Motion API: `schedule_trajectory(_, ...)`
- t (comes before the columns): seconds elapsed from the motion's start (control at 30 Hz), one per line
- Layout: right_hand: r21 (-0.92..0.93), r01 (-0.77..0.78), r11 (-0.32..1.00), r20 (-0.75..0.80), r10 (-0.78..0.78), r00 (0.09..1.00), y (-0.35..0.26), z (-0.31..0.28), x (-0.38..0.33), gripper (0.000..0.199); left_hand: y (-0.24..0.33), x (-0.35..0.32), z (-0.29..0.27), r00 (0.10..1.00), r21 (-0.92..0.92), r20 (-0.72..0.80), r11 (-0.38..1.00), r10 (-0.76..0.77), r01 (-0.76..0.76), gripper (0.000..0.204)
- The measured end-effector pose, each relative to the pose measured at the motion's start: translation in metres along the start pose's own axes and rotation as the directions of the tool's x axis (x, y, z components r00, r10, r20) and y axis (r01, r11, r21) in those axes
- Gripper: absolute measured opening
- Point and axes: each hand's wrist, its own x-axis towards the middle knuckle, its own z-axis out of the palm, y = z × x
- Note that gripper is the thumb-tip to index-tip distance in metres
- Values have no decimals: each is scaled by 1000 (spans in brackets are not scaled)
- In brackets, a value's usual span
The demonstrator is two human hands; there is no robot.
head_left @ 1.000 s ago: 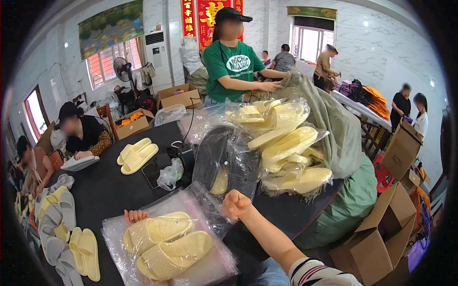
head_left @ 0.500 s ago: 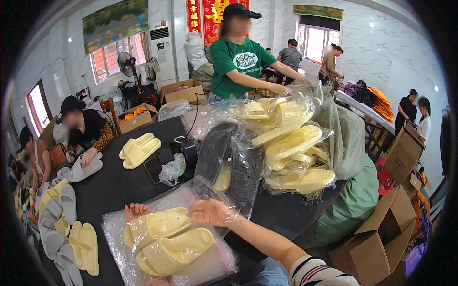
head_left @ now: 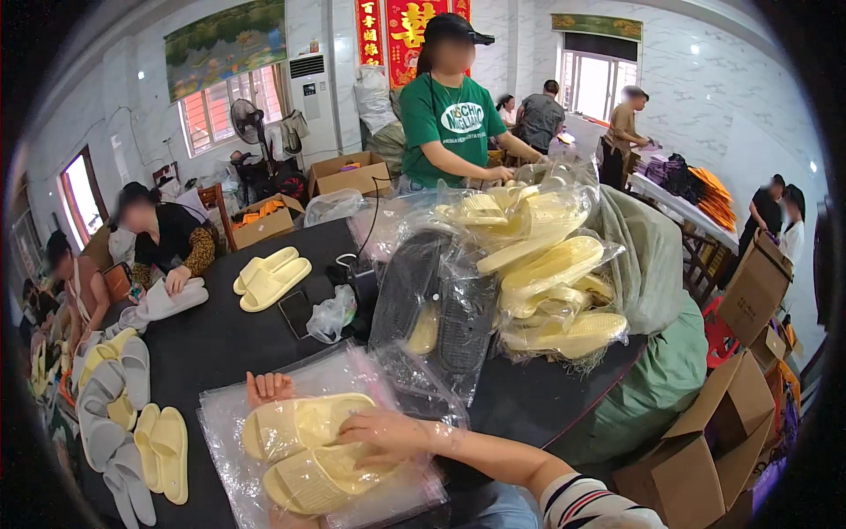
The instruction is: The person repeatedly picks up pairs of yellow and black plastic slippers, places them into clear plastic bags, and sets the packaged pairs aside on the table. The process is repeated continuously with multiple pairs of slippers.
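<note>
A pair of pale yellow slippers (head_left: 304, 480) lies side by side over a stack of clear plastic bags (head_left: 229, 441) at the table's near edge. My left hand (head_left: 269, 389) is curled round the far left side of the pair, its palm hidden beneath. Bent over the slippers' right part, my right hand (head_left: 388, 436) has its fingertips closed down on them between the two straps. Clear film lies about my right wrist. Whether the slippers are inside a bag I cannot tell.
A heap of bagged yellow slippers (head_left: 551, 264) and bagged dark grey slippers (head_left: 463, 326) lies beyond my right hand. Loose grey and yellow slippers (head_left: 163, 450) line the left edge. A co-worker in green (head_left: 454, 132) stands opposite; another sits left. Open cardboard boxes (head_left: 705, 458) stand right.
My right hand has moved down and closed onto the slippers. My left hand still curls round the pair. The view has shifted slightly. The left co-worker still handles a grey slipper.
</note>
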Motion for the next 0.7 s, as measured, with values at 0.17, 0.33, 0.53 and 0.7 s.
schedule_trajectory(0.17,47,-73,996,-4,73,997,-13,4,3,57,-11,2,13,997,50,-59,997,-59,62,64)
schedule_trajectory(0.33,47,-130,990,35,128,991,-18,6,11,64,-8,0,15,996,92,-64,994,-53,59,63)
schedule_trajectory(0.53,-176,-44,983,39,51,998,-14,27,30,66,-15,-1,7,983,110,-172,991,-59,79,65)
schedule_trajectory(0.7,-245,43,968,68,-27,997,10,60,63,63,-11,3,-14,995,104,-6,989,-101,101,66)
